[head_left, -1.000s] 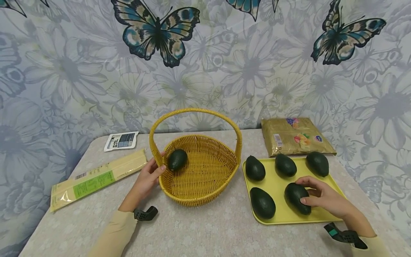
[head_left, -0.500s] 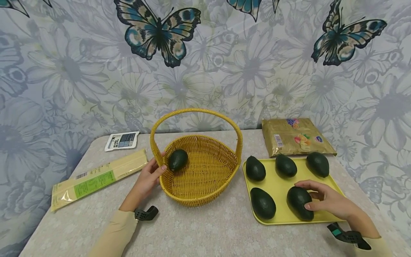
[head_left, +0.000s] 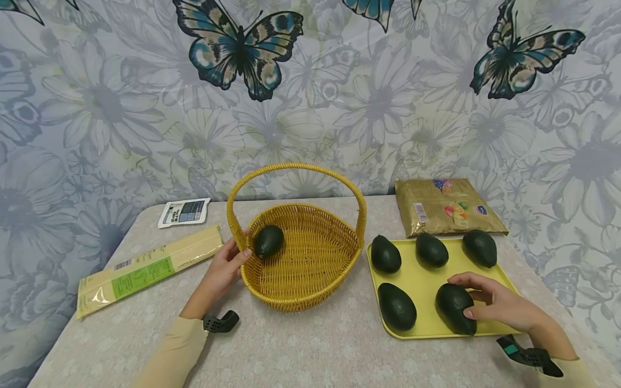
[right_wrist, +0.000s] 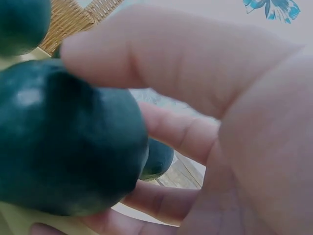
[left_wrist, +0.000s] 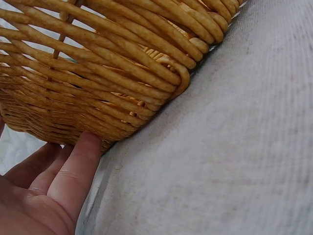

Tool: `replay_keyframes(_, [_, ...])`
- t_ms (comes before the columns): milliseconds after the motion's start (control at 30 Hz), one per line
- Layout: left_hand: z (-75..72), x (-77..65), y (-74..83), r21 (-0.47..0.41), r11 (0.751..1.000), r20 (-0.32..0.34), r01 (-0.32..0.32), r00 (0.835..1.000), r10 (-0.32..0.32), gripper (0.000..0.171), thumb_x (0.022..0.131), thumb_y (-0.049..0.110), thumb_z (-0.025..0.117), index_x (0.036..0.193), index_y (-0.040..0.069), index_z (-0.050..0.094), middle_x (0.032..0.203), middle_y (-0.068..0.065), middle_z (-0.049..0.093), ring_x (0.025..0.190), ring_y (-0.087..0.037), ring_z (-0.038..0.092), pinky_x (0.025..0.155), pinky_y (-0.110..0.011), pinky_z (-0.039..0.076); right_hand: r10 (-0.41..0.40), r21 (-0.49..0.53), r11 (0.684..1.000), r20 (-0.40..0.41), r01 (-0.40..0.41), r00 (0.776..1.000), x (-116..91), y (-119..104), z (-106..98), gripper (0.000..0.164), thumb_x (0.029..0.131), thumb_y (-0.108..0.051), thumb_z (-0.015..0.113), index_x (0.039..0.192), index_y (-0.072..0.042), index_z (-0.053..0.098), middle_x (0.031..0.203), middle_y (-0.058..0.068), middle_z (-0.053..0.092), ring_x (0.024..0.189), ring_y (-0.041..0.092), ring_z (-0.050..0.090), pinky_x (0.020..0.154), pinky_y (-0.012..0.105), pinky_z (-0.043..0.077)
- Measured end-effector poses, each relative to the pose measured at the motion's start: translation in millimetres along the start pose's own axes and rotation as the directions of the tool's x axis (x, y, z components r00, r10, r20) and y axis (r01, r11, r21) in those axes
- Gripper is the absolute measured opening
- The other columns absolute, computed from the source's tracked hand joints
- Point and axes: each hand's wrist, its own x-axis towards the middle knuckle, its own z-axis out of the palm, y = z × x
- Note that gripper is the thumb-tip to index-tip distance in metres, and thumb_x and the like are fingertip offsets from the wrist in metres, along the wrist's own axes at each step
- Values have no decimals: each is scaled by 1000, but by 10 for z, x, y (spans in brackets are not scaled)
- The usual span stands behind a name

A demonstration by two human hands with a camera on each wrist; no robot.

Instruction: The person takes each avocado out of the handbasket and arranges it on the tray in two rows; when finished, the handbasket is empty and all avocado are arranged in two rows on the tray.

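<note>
My left hand (head_left: 225, 267) holds the yellow wicker basket (head_left: 291, 302) at its left side, thumb on the rim by the foot of the handle. In the left wrist view, fingers (left_wrist: 80, 171) lie against the outer weave (left_wrist: 98, 73). One dark green avocado (head_left: 269, 241) lies inside the basket at the left. On the right, my right hand (head_left: 499, 302) grips another avocado (head_left: 455, 308) at the front of the yellow tray (head_left: 422, 330). The right wrist view has the thumb over this avocado (right_wrist: 68, 142) and the other fingers curled along its far side.
Several more avocados (head_left: 397, 307) rest on the tray. Behind it lies a gold package (head_left: 451, 206) with fruit pictures. A long pale yellow packet (head_left: 145, 272) and a small white pouch (head_left: 184, 213) are on the left. A butterfly-patterned cloth (head_left: 339, 118) hangs behind the table.
My right hand and the avocado in it have shifted slightly to the right and toward the tray's front edge. The left hand and the basket stay in place.
</note>
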Motion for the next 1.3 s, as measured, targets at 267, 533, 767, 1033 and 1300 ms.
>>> replay_keyframes(267, [-7,3,-12,5,1000,-4,-1,1000,1,64,107,22,52,163,16,22,162,-24,30,112,1,54,84,-20,56,33,10,999,-34,-33,999,19,6,-7,43,95,4,59,137,9,48,125,-23,60,112,-5,58,88,18,52])
replay_keyframes(533, [-18,10,-1,11,1000,-3,-8,1000,8,64,107,23,52,163,16,23,162,-25,29,112,1,54,84,-20,56,42,3,999,-79,-42,996,25,51,-31,38,97,3,59,134,4,53,122,-26,61,107,-5,59,84,18,53])
replay_keyframes(767, [-24,13,12,20,1000,-3,2,1000,-2,63,107,22,52,163,16,23,163,-24,30,112,2,54,84,-19,56,22,-13,1000,-67,-23,997,62,13,48,37,96,3,61,132,7,53,122,-24,62,105,-2,62,83,20,53])
replay_keyframes(1033, [-8,2,14,16,1000,-11,9,1000,-9,62,108,20,51,163,16,23,162,-23,32,111,1,54,84,-19,55,1,-50,999,-89,-5,996,46,29,46,39,96,4,61,133,10,52,123,-25,61,110,-6,59,85,18,52])
replay_keyframes(1300, [-5,8,-13,11,1000,-5,6,1000,-6,63,107,21,52,163,17,23,162,-24,31,112,2,54,84,-20,56,41,-53,997,-112,-47,993,25,60,8,37,98,2,60,133,10,52,122,-27,61,109,-9,58,85,16,51])
